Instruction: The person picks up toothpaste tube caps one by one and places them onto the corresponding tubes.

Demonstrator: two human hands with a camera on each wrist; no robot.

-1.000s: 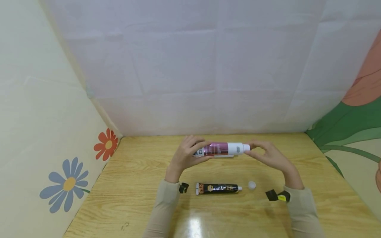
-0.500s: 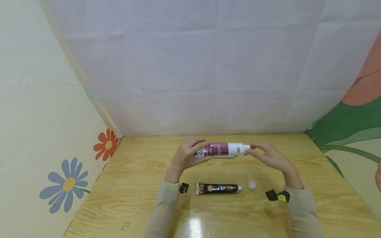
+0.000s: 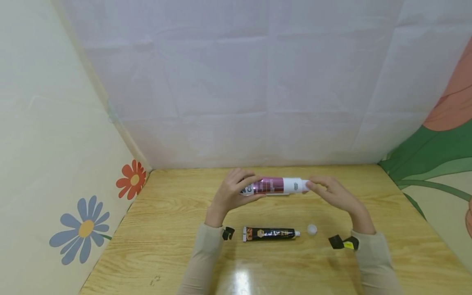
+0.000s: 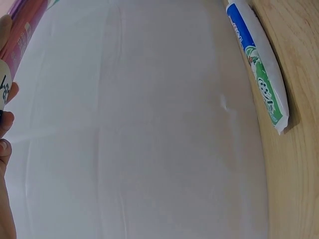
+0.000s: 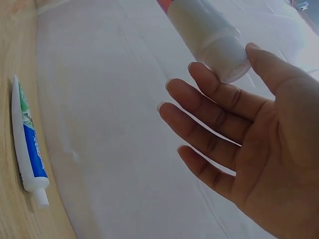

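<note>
Held up level above the table is a pink and white bottle point(image 3: 273, 185); its bottom end lies in my left hand point(image 3: 233, 190), whose fingers wrap around it. In the left wrist view only part of that hand shows. My right hand point(image 3: 333, 196) pinches the bottle's white cap point(image 5: 228, 59) between thumb and index finger, the other fingers spread apart. Nearer to me lies a black tube point(image 3: 271, 234) with its white nozzle bare, pointing right. A loose white cap point(image 3: 312, 229) sits just beyond the nozzle.
A white, blue and green toothpaste tube point(image 4: 261, 74) lies at the table's back, mostly hidden behind the bottle in the head view. A white sheet point(image 3: 265, 102) hangs behind the wooden table point(image 3: 177, 254). Flower-patterned panels point(image 3: 85, 228) stand on both sides.
My right thumb and index finger have shifted around the cap, the thumb moving upward across it. My left hand and the bottle stay nearly still.
</note>
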